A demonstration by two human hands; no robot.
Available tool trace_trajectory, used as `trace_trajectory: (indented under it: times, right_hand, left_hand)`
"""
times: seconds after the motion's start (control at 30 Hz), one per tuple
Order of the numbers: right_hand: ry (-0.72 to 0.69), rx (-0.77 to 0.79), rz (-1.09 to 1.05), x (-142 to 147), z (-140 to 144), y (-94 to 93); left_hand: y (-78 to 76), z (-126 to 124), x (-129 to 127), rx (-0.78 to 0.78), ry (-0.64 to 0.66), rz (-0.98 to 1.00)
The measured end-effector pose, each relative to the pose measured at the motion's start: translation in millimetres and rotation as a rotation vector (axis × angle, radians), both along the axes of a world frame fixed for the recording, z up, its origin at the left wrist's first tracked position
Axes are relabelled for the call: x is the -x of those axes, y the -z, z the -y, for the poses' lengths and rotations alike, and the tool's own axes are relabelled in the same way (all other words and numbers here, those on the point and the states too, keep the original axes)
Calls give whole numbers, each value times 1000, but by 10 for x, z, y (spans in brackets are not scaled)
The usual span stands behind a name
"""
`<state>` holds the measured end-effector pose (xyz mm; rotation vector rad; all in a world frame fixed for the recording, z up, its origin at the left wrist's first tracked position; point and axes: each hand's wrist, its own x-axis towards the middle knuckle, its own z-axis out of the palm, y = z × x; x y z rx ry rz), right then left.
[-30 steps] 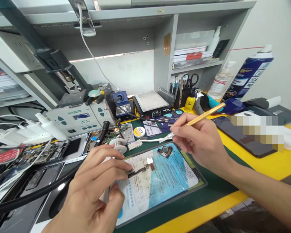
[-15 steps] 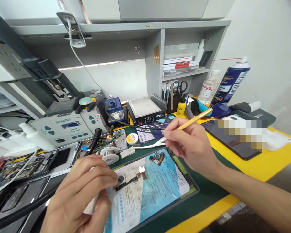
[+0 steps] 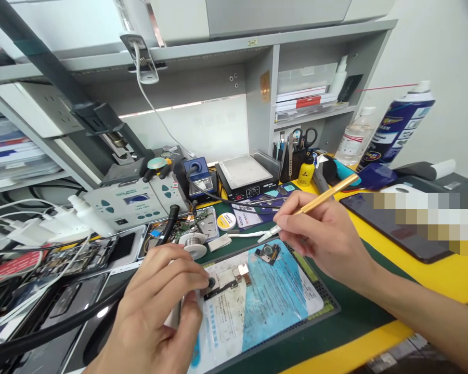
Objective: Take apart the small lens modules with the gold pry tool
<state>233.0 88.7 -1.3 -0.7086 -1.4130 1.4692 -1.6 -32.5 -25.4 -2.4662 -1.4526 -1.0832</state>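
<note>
My right hand point(image 3: 320, 234) pinches a slim gold-handled tool point(image 3: 327, 193) like a pen; its pale, tapered tip points down-left above the top edge of the work pad. Whether the tip is a brush or a blade is unclear. My left hand point(image 3: 156, 306) is closed at the pad's left side, fingertips at the dark round end point(image 3: 211, 283) of a small phone part with a black flex strip point(image 3: 226, 288) and shiny metal block. A pale object shows partly under its palm. A camera module point(image 3: 268, 252) lies apart on the blue-and-white pad point(image 3: 281, 306).
A solder spool point(image 3: 193, 245), a tray of circuit boards point(image 3: 179, 228) and a round tin point(image 3: 226, 221) stand behind the pad. Black hoses and opened phones crowd the left. A dark phone point(image 3: 398, 228) and spray can point(image 3: 398, 124) are on the right.
The whole view has shifted, so things appear further right. The gold-handled tool's tip now points lower, towards the pad's top edge. My left hand keeps its place at the phone part.
</note>
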Motion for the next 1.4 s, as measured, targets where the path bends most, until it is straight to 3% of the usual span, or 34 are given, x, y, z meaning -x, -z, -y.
trace_trajectory:
  times: [0.73, 0.93, 1.07, 1.27, 1.4]
  right_hand:
    - [-107, 42, 41, 2, -23, 17]
    - [-133, -15, 179, 40, -15, 27]
    - [-155, -229, 374, 19, 3, 51]
    - [-310, -801, 639, -81, -34, 122]
    - [-322, -960, 723, -72, -42, 177]
  left_hand:
    - [-11, -25, -34, 25, 16, -8]
    - [-39, -13, -63, 47, -1, -7]
    - [-44, -14, -76, 65, 2, 5]
    - [-38, 4, -106, 123, -7, 36]
    - [-53, 26, -121, 178, -19, -52]
